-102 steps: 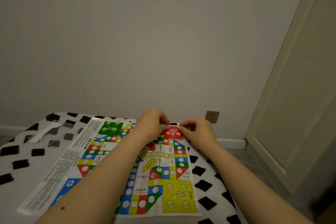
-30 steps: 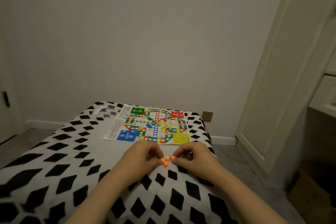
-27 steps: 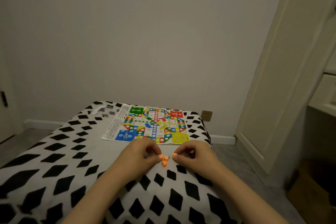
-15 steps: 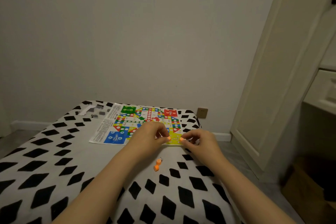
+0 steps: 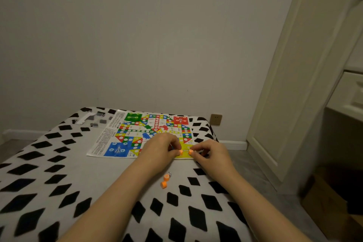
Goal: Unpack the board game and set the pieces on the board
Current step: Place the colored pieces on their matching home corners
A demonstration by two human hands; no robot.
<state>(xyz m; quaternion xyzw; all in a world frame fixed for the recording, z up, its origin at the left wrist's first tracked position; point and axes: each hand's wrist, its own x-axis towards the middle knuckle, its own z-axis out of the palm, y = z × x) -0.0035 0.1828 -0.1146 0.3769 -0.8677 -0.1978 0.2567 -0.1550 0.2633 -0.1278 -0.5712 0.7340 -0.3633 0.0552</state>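
1. One board (image 5: 137,135), printed paper, flat on the patterned bed (image 5: 59,173).
2. Four orange pieces: one (image 5: 180,152) pinched in the left hand (image 5: 159,150), one (image 5: 191,151) pinched in the right hand (image 5: 211,155), two loose on the bed (image 5: 166,177) (image 5: 163,184).
3. One white die (image 5: 169,173), just beside the nearer loose pair.
4. One clear plastic bag (image 5: 92,120) at the bed's far left corner.
5. Two hands.
6. One wall socket (image 5: 215,119).

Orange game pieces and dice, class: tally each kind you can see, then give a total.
Orange pieces pinched over the board: 2
Orange pieces lying on the cloth: 2
Dice: 1
Total: 5
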